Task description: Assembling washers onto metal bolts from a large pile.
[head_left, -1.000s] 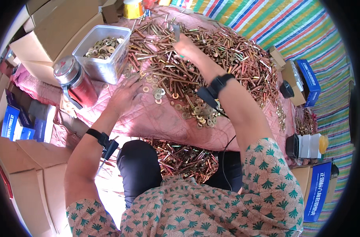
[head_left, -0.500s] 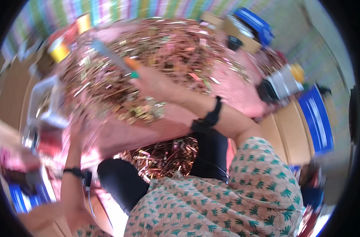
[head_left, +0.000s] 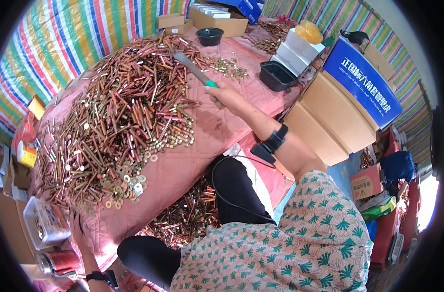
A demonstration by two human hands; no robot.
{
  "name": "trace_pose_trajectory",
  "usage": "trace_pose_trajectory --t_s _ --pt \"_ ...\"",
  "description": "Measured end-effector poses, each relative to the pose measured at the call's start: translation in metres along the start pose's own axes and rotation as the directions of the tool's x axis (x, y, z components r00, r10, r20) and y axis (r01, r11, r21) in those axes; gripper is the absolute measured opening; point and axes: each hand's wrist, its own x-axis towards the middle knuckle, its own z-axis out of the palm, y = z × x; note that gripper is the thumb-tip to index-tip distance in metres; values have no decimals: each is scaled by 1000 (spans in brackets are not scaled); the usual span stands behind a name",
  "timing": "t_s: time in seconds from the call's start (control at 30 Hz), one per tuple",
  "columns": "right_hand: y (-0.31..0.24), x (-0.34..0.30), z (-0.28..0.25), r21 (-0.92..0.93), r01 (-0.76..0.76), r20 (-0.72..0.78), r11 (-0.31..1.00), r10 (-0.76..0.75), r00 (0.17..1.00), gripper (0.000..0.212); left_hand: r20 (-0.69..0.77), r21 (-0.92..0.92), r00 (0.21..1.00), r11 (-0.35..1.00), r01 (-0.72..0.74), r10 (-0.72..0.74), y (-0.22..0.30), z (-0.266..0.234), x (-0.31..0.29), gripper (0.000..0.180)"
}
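Note:
My right hand (head_left: 222, 94) is closed around the green handle of a long, flat, grey-bladed tool (head_left: 192, 67), which looks like a knife. Its blade points away and to the left, above the far right of a big heap of coppery metal bolts or sleeves (head_left: 139, 92). Low on the left, my left hand (head_left: 81, 233) lies with fingers stretched out on the pink cloth (head_left: 207, 121), beside a clear plastic tub (head_left: 29, 224) holding small parts. Loose washers (head_left: 129, 187) and small nuts (head_left: 175, 138) edge the heap's near side.
Black bowls (head_left: 209, 36) and a black tray (head_left: 275, 80) stand at the far right, near cardboard boxes (head_left: 324, 117). A red jar (head_left: 63, 261) lies near the tub. More metal pieces (head_left: 188, 207) lie below the cloth's near edge, between my knees.
My view has swung to the right and sharpened. My right hand still grips the flat-bladed tool, now over the heap's far right part. My left hand stays beside the tub.

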Motion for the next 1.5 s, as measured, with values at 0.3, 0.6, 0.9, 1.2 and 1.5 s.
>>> trace_pose_trajectory --t_s 0.3,0.6,0.9,1.2,1.5 --pt "67 101 -121 -496 61 -621 866 -403 672 40 30 71 998 996 58 -60 6 -5 0 48" --pt "9 131 -133 -919 -238 -360 315 -424 831 66 40 81 998 996 34 -37 20 -4 5 48" --pt "38 -2 94 -278 580 351 766 -481 804 38 -35 -281 995 956 80 -93 27 -5 2 48" --pt "75 -44 102 -800 464 268 379 -466 843 23 -377 -163 926 985 -64 -3 2 -35 91 30" --pt "75 -39 106 -735 517 273 438 -506 818 19 -345 -1 750 800 601 -564 -58 -18 279 56"
